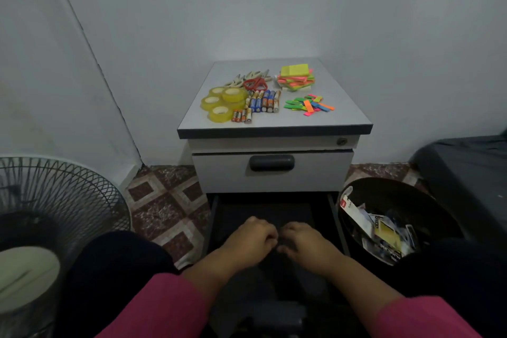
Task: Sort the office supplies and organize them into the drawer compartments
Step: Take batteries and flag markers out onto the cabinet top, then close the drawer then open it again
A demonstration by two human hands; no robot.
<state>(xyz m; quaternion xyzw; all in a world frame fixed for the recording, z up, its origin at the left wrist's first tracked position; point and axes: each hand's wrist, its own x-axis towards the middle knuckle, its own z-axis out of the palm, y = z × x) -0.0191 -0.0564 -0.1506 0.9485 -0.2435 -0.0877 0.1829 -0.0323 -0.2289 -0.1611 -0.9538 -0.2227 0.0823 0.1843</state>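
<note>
Head view: in the lower middle of the frame both hands sit side by side over the dark, pulled-out bottom drawer (270,208) of a small white cabinet (274,175). The left hand (251,237) and the right hand (303,241) have their fingers curled downward, knuckles up, nearly touching each other — whether they grip anything inside the drawer cannot be told, since the interior is too dark. Pink sleeves (162,307) cover both forearms.

The supplies lie above, at the centre of the frame, on the cabinet's grey top (340,107). At its left side sit four yellow tape rolls (223,103), clustered and touching. Just right of them lies a row of batteries (262,103), with a few smaller ones nearer the front edge. Behind these lie scissors (253,81) — one red-handled pair among pale ones. At the back right stands a stack of neon sticky notes (296,78), and in front of it a loose scatter of coloured page flags (308,105).

Lower left shows a fan (55,214); lower right, a dark bin (384,222) holding torn packaging.
</note>
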